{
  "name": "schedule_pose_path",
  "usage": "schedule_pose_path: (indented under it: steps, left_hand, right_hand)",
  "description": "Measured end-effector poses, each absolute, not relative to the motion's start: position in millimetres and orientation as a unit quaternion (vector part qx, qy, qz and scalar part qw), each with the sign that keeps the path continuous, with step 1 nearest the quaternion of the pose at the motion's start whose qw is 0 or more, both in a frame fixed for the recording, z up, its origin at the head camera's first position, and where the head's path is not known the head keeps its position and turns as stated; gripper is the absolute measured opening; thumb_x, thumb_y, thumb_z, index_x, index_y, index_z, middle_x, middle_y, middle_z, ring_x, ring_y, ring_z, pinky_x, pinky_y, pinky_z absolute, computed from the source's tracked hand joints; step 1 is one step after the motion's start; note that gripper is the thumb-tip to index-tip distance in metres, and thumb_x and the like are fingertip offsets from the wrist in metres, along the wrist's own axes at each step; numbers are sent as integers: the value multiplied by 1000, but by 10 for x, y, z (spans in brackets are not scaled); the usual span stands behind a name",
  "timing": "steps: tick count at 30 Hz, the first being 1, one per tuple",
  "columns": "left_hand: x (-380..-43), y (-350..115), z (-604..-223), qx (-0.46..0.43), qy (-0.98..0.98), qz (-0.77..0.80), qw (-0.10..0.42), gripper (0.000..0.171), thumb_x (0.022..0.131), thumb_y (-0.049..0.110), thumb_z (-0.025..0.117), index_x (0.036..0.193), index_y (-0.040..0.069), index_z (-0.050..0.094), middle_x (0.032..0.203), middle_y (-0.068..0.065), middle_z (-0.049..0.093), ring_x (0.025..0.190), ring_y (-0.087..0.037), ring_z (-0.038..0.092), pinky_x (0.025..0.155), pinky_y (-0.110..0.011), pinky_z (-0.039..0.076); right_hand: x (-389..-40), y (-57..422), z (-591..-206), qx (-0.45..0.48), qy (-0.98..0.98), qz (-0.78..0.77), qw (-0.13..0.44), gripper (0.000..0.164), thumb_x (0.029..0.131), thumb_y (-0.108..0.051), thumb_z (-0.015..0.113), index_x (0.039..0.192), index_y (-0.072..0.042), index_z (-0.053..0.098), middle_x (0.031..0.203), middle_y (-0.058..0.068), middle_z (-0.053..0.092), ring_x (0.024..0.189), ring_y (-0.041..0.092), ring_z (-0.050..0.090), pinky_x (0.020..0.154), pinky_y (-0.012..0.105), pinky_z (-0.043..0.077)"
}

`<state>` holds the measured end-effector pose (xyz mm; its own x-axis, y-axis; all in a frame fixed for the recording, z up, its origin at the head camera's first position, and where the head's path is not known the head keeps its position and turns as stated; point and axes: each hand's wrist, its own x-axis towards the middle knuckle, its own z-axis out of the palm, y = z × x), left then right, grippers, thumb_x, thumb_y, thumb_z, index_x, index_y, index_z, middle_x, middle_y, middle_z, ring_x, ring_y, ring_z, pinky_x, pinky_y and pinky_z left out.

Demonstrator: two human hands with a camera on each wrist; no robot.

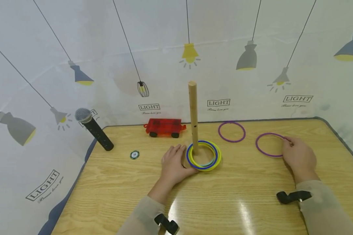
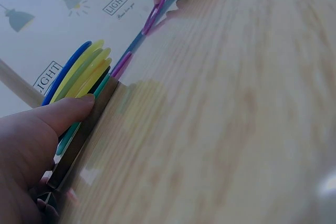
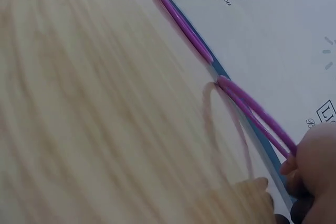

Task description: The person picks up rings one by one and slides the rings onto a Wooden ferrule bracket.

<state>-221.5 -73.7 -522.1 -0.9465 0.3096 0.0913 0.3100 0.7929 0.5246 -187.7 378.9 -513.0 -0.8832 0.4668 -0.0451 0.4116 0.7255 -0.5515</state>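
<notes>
A wooden peg stand (image 1: 193, 114) stands upright mid-table with a stack of rings (image 1: 206, 169) around its post: blue on top, yellow ones under it, green lowest. My left hand (image 1: 175, 166) holds the stand's base (image 2: 79, 145) from the left, thumb along the near edge beside the green ring (image 2: 68, 139). On the right, my right hand (image 1: 299, 158) pinches a purple ring (image 1: 267, 154) by its right side. That ring is lifted off the tabletop, its reflection below it in the right wrist view. A second purple ring (image 1: 231, 141) lies flat between the stand and my right hand.
A red toy wagon (image 1: 164, 126) with black wheels is at the back, left of the post. Farther left are a microphone (image 1: 95, 130) standing tilted and a small green-and-white chip (image 1: 134, 154). A printed cloth backdrop (image 1: 164, 65) rises behind the table's back edge.
</notes>
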Motion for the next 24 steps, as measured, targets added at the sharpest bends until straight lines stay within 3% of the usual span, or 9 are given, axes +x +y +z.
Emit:
schedule_pose_path:
  steps: [8,15,20,24]
  left_hand:
    - [-2204,-732,-5207,-163,-946,-279,4,107,73,60,93,160,14,51,163,-12,47,156,-40,30,123,-64,22]
    - [-2220,-729,-5233,-163,-949,-269,5,106,74,63,91,160,16,51,163,-10,47,156,-39,31,123,-63,23]
    - [-2217,-730,-5228,-161,-949,-269,3,108,73,64,91,161,16,50,164,-10,46,156,-38,30,124,-63,23]
    - [-2208,-720,-5234,-163,-948,-272,6,107,73,63,92,160,15,51,163,-10,47,156,-39,31,123,-64,23]
  right_hand:
    - [-1876,3807,-5101,-314,-842,430,88,60,109,-48,40,154,-13,59,160,15,51,150,42,42,119,57,37]
    - [-1932,3747,-5075,-350,-783,500,119,48,107,-44,53,145,-19,70,155,1,59,141,20,49,105,26,42]
    - [-1940,3712,-5061,-348,-764,526,133,41,105,-40,60,138,-21,75,128,-12,69,113,11,54,82,18,45]
    - [-1925,3714,-5050,-335,-746,557,143,29,104,-37,65,127,-28,81,91,-14,69,69,6,55,54,19,45]
